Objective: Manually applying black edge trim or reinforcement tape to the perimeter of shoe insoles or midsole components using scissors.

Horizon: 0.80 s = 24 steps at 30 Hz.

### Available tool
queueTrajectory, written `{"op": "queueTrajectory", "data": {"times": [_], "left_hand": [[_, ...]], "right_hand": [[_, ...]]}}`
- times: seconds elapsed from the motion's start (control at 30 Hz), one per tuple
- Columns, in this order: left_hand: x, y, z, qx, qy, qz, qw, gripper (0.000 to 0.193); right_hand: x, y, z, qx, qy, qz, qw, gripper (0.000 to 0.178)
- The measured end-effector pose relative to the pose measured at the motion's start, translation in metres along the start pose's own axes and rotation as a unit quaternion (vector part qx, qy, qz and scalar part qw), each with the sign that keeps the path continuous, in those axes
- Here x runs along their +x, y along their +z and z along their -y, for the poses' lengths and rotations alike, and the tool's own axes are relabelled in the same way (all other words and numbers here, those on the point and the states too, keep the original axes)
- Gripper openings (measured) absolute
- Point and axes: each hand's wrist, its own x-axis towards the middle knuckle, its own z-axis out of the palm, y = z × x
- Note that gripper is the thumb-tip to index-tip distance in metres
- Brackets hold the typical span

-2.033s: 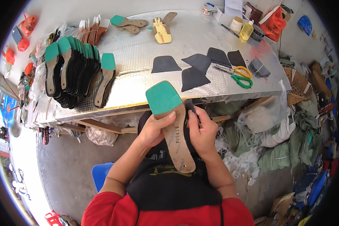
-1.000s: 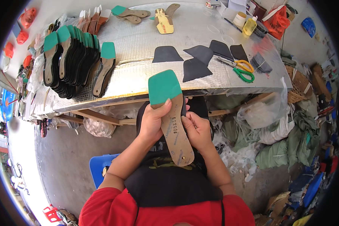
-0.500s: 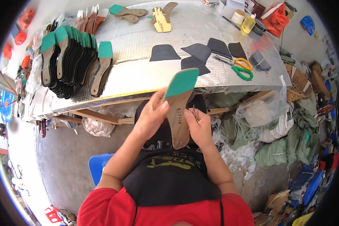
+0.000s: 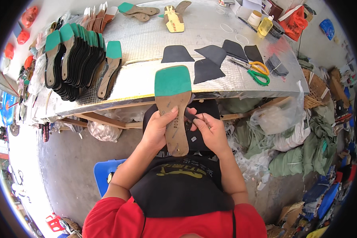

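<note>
the left hand [image 4: 156,133] closes around a brown insole with a green toe part [image 4: 173,107], held upright over the lap, just below the front edge of the worktop [image 4: 146,43]. the right hand [image 4: 212,133] pinches a thin black strap [image 4: 194,118] at the insole's side; it seems best to keep the insole steady and the strap flat.

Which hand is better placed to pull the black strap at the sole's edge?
Probably the right hand: it pinches the black strap, while the left hand grips the green-tipped tan sole.
</note>
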Motion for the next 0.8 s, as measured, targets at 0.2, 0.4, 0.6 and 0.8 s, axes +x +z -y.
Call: {"op": "queueTrajectory", "data": {"times": [0.2, 0.4, 0.6, 0.8], "left_hand": [[0.001, 0.01, 0.002, 0.011, -0.002, -0.079, 0.997, 0.032], [0.002, 0.007, 0.005, 0.068, 0.009, -0.067, 0.995, 0.03], [0.001, -0.002, 0.009, 0.054, 0.0, -0.004, 0.999, 0.022], [-0.006, 0.01, 0.005, 0.031, -0.116, 0.002, 0.993, 0.013]], "right_hand": [[-0.013, 0.026, -0.011, -0.1, -0.174, -0.052, 0.978, 0.008], [-0.016, 0.025, -0.01, -0.179, -0.201, -0.059, 0.961, 0.011], [-0.008, -0.008, -0.007, 0.032, -0.005, 0.056, 0.998, 0.021], [0.02, 0.0, 0.003, 0.166, -0.036, -0.006, 0.985, 0.02]]}}
